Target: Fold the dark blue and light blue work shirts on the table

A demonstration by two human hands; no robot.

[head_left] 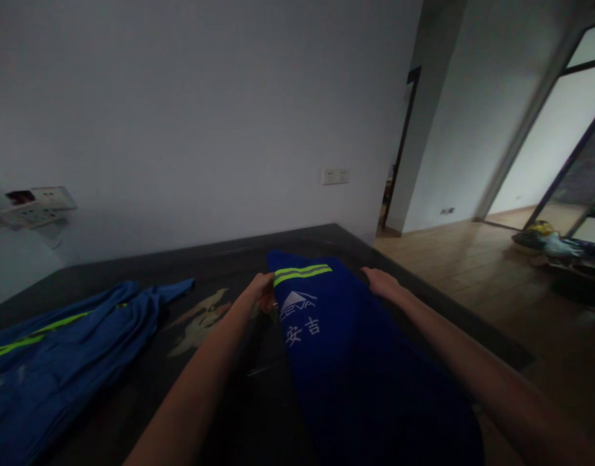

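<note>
- Blue garment (336, 323) w/ writing: on the desk (302, 241), centre to near right, dark in its near part
- Brand on it reads "CEVA", white, under a white peaked logo (296, 298); below that 2 white Chinese chars, "安吉"
- Yellow-green stripe (303, 274) w/ grey line thru it, crosswise at garment's far end, just beyond the logo
- Left hand (263, 289): grasping garment's left edge, btwn stripe & lettering, fingers curled in under the cloth
- Right hand (381, 283): fingers at garment's right edge, abt level w/ stripe; can't tell if gripped or just touching
- 2nd blue garment (98, 343): far left to near left of desk, rumpled, one narrow end pointing right; yellow-green stripe too, plus pale marking (21, 375), illegible
- Pale printed pattern (204, 323) on desk top, btwn 2nd garment & left hand
- White wall socket (336, 176), far side above desk; no brand legible
- Socket panels (54, 198) at far left, labels too blurry to read
</note>
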